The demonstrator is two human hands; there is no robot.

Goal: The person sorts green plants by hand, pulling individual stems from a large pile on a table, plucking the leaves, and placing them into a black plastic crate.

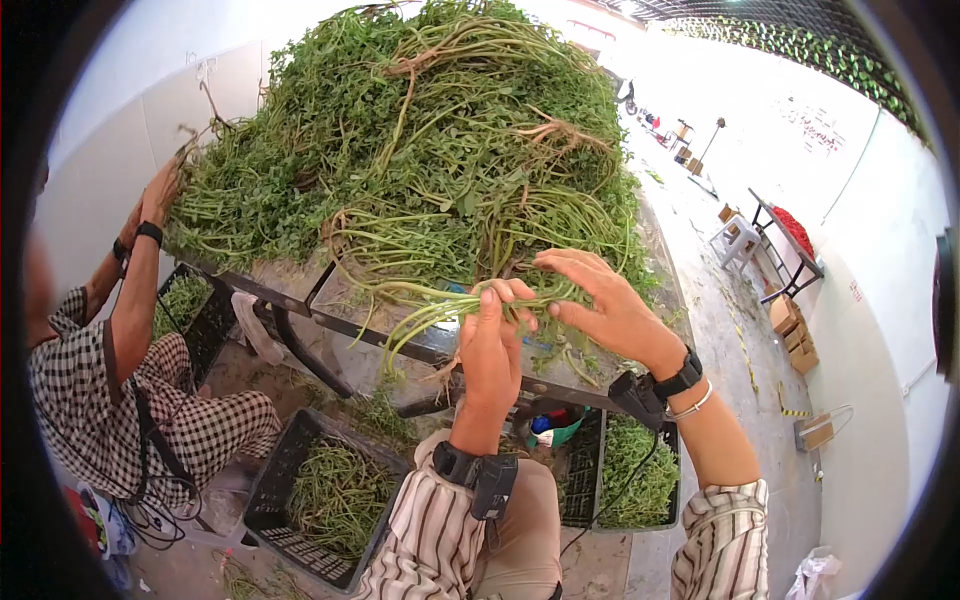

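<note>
My left hand (490, 345) is closed around a small bunch of green stems (415, 308), thumb on top, in front of the table edge. The pale stem ends hang out to the left and droop. My right hand (605, 305) is at the bunch's other end, its fingers and thumb spread apart around the stems without closing on them. Just beyond both hands rises a big heap of leafy green plants (440, 130), with some pinkish roots showing. It covers most of the table (290, 278).
At the left a person in checkered clothes (150, 400) reaches into the heap. Black crates hold stems (340, 495) below left and greens (635, 470) below right. A white stool (738, 238), a table with red items (792, 230) and cardboard boxes (795, 335) stand along the right wall.
</note>
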